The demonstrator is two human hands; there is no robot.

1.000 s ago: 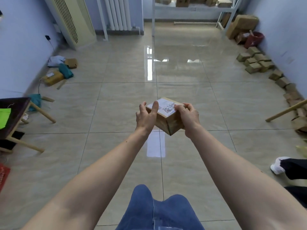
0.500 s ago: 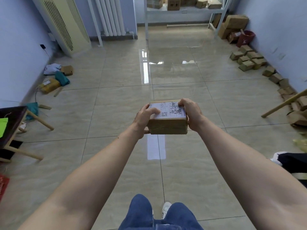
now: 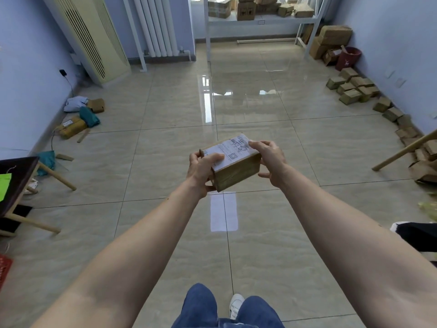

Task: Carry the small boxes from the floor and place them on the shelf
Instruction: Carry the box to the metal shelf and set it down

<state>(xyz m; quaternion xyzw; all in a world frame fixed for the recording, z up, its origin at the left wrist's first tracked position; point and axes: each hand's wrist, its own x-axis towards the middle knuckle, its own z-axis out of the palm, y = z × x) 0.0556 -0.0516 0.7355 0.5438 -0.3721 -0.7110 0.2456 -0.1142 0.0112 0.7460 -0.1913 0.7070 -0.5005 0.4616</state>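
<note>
I hold a small brown cardboard box point(image 3: 236, 170) with a white shipping label on top, out in front of me at waist height. My left hand point(image 3: 201, 170) grips its left end, thumb over the label. My right hand point(image 3: 269, 160) holds the right end, fingers on the top edge. The box is turned slightly, its right end farther away. The white metal shelf point(image 3: 262, 20) stands at the far wall with several cardboard boxes on it. More small boxes point(image 3: 352, 87) lie on the floor along the right wall.
A tall air conditioner point(image 3: 89, 36) and a white radiator point(image 3: 156, 24) stand at the far left. Parcels and cloth point(image 3: 80, 117) lie by the left wall. A dark table point(image 3: 16, 183) is at my left. A red bucket point(image 3: 347, 59) and larger boxes sit far right. A wooden stick point(image 3: 404, 150) leans at right.
I have walked forward; the shelf is nearer. The box has been rotated in my hands, from corner-on to flat, then skewed with its right end away.
</note>
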